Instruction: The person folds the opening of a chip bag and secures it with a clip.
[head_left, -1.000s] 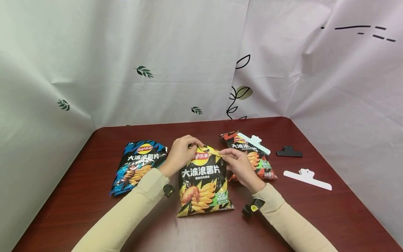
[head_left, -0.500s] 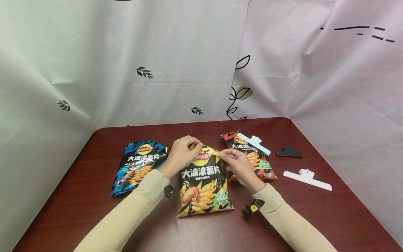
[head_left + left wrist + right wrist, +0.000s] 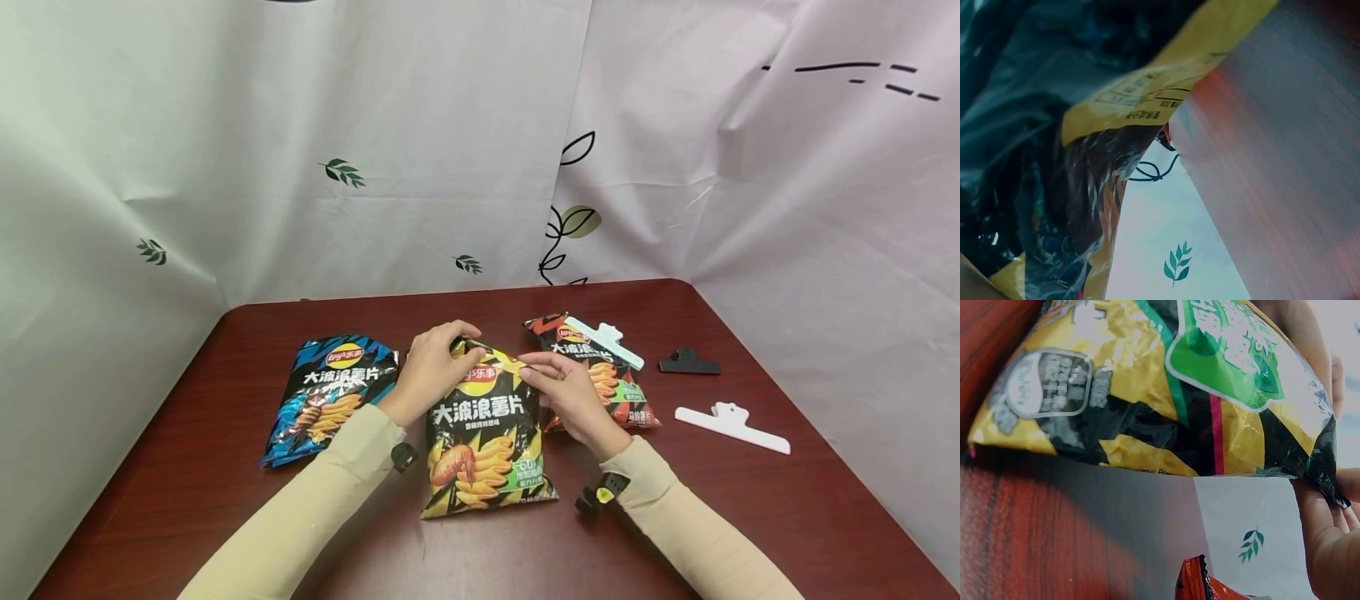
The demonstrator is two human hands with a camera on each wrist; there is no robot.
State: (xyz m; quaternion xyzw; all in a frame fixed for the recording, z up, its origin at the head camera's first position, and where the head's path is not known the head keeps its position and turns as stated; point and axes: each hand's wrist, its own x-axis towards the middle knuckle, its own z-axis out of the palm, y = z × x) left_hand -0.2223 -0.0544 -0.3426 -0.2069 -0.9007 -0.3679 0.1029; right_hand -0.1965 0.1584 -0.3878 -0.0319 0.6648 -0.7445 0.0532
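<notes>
A yellow and black bag of potato chips (image 3: 483,450) stands in front of me, its printed front toward the head camera. My left hand (image 3: 429,372) holds its upper left part, thumb in front at the yellow top and fingers behind. At the upper right corner, my right hand (image 3: 567,395) pinches the bag between thumb and fingers. Close up in the right wrist view, the right fingers (image 3: 1322,528) grip the dark crimped corner. The left wrist view is mostly filled by the bag's back (image 3: 1029,125), with its yellow printed strip.
A blue chip bag (image 3: 337,400) lies left on the dark red table (image 3: 225,517). Behind my right hand lies a red chip bag (image 3: 626,392) with a pale clip (image 3: 606,340) across it. A black clip (image 3: 689,362) and a white clip (image 3: 733,427) lie farther right.
My left thumb and index finger have spread apart at the bag's top, where more dark edge now shows. My right fingertips have shifted slightly at their corner. The other bags and clips stay put.
</notes>
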